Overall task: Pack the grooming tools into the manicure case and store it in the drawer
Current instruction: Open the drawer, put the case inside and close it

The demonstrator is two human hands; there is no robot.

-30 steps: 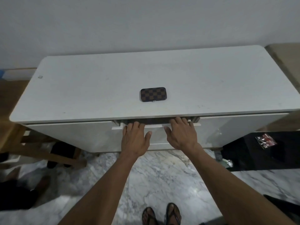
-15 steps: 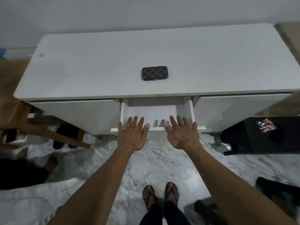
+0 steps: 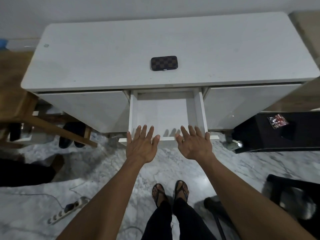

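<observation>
The manicure case (image 3: 164,63), closed, brown with a checkered pattern and rounded corners, lies flat on the white cabinet top (image 3: 86,63), near the middle of its front edge. Below it the center drawer (image 3: 132,111) stands pulled out. The left hand (image 3: 141,146) and right hand (image 3: 194,145) hover over the drawer's front edge, fingers spread, holding nothing.

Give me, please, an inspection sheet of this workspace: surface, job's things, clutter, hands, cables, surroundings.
Surface: white desk top, a few small marks.
Job's things: checkered manicure case closed, lying on the top; middle drawer pulled out, nothing seen inside.
Clutter: nothing seen on the top.
Hands: left hand and right hand open, fingers spread over the drawer's front edge, holding nothing.
Cables: power strip with cord on the floor.
Surroundings: marble floor, wooden stool at left, black box at right.
</observation>
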